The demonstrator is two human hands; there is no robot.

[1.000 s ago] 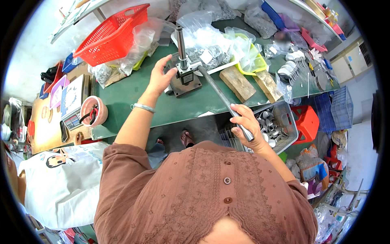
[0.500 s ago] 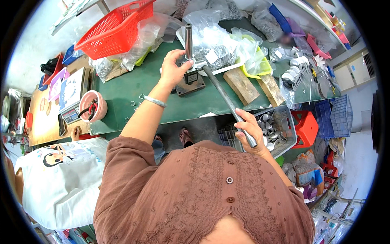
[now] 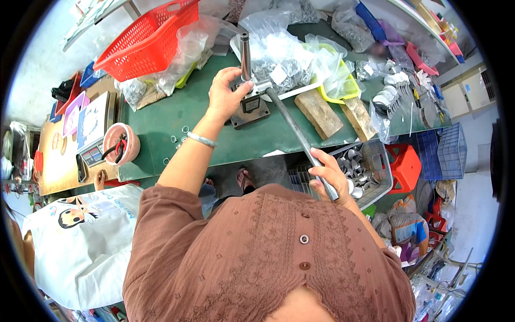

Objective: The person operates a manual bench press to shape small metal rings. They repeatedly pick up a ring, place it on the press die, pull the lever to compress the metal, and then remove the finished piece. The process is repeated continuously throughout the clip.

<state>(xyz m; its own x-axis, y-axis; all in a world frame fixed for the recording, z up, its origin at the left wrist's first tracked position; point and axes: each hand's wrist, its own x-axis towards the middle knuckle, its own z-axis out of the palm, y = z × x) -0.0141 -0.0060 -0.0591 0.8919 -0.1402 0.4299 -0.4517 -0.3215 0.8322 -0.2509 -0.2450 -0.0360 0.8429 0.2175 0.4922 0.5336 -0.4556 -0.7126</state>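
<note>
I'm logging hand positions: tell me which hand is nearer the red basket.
Left. The left hand rests at the press, just below the red basket; the right hand grips the lever's far end, off the table's edge.

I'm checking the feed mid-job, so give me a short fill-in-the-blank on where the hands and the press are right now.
1. The right hand grips the long metal ____ of the hand press.
2. The left hand rests at the press's ____.
3. The press stands on a ____ table.
4. The basket behind the left hand is ____.

Missing words: lever; base; green; red
</note>
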